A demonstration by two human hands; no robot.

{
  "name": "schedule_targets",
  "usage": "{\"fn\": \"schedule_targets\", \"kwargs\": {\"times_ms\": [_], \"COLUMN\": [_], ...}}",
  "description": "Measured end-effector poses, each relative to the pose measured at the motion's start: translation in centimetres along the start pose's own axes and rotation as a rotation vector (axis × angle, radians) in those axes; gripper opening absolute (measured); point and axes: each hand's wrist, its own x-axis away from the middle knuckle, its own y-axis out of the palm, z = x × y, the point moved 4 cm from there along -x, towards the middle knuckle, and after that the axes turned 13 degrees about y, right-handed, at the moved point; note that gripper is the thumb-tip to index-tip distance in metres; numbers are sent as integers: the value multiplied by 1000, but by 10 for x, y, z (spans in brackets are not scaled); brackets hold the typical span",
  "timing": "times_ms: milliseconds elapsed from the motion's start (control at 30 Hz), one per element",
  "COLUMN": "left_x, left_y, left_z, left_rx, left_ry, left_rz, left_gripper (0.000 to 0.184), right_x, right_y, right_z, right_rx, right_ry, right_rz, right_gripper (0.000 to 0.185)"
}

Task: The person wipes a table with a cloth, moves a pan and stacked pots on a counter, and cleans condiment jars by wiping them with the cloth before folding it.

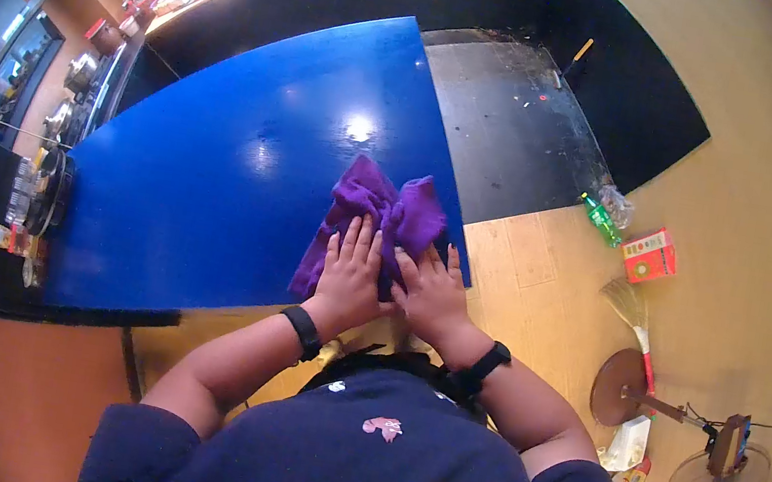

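Observation:
A crumpled purple cloth [367, 203] lies on the glossy blue tabletop [217, 166], close to its near right corner. My left hand [352, 271] rests on the cloth's lower middle, fingers spread and pointing away from me. Beside it, my right hand [430, 293] lies with spread fingers across the cloth's lower right edge. Both palms face down, and the thumbs are near each other. Neither hand is wrapped round the cloth. Each wrist has a black band.
Pots [82, 74] and jars line the left side. On the right floor are a green bottle [601, 220], a red box [650, 256], a broom [633, 308] and a standing fan [721, 471]. Black panels border the far side.

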Motion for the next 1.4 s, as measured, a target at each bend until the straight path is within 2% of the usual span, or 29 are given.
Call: {"fn": "schedule_targets", "kwargs": {"times_ms": [233,267,500,733,800,933,1033,1067,1100,1167,1267,1367,1400], "left_x": [-44,-47,-43,-8,10,67,131,153,176,224,307,389,418], "left_y": [8,6,12,10,7,16,-3,-10,-14,-22,-20,-21,-20], "left_z": [42,45,46,33,22,-5,-14,-10,-7,8,34,68,82], "left_rx": [22,15,9,-20,-9,-225,-115,-165,-16,-83,-28,49,45], "left_ry": [53,45,21,-118,-143,-162,-201,-198,-231,-318,-526,-779,-851], "left_rz": [26,-16,33,51,128,225,199,312,259,253,260,269,272], "left_gripper": [101,97,97,91,80,58,40,33,22,7,9,14,14], "right_x": [11,10,7,6,2,4,14,21,30,50,83,120,135], "right_y": [-25,-28,-33,-12,-4,8,9,8,14,14,27,46,51], "right_z": [49,50,44,22,5,-41,-84,-98,-111,-147,-201,-248,-266], "right_rx": [10,-14,-13,32,11,-64,-224,-292,-285,-338,-341,-291,-329], "right_ry": [87,73,59,-112,-142,-303,-492,-567,-609,-767,-959,-1160,-1255], "right_rz": [8,33,30,54,-19,-79,-167,-203,-192,-226,-353,-388,-352], "right_gripper": [56,56,54,57,57,50,43,40,36,37,35,37,32]}}
